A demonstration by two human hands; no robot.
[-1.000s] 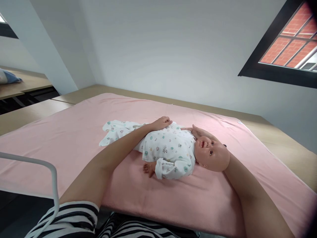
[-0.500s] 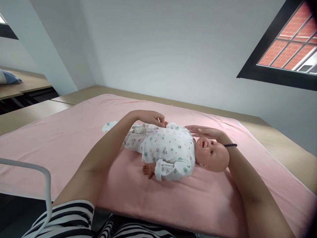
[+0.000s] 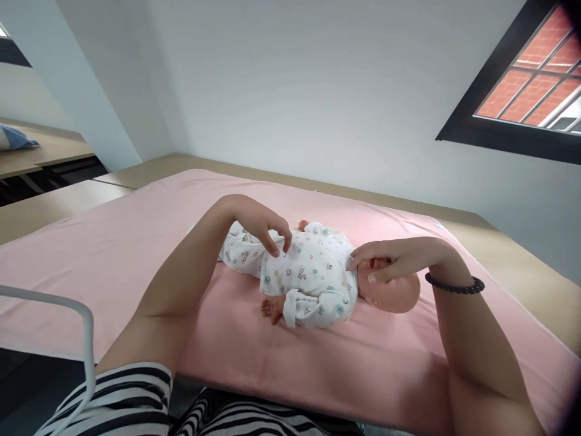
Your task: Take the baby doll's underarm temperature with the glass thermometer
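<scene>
A baby doll (image 3: 308, 272) lies on its back across a pink blanket (image 3: 254, 357), head to the right and feet to the left. It wears a white printed top and trousers; one sleeve is rolled back at the near arm. Above the doll's belly is my left hand (image 3: 265, 227), fingers curved and apart, with nothing in it. My right hand (image 3: 399, 257), with a dark beaded bracelet (image 3: 455, 284) at the wrist, is over the doll's face and collar. Its fingers are stretched out; whether they touch the doll I cannot tell. Part of the doll's face is hidden.
The blanket covers a wooden table (image 3: 512, 248) set against a pale wall (image 3: 308, 97). A white curved tube (image 3: 86, 339) rises at the lower left. Further left, a blue and white cloth item (image 3: 18, 138) lies on another table. A barred window (image 3: 521, 79) is upper right.
My left hand has moved from the doll's far hand toward the near side, over its belly. My right hand has come from beyond the doll's shoulder to above its face.
</scene>
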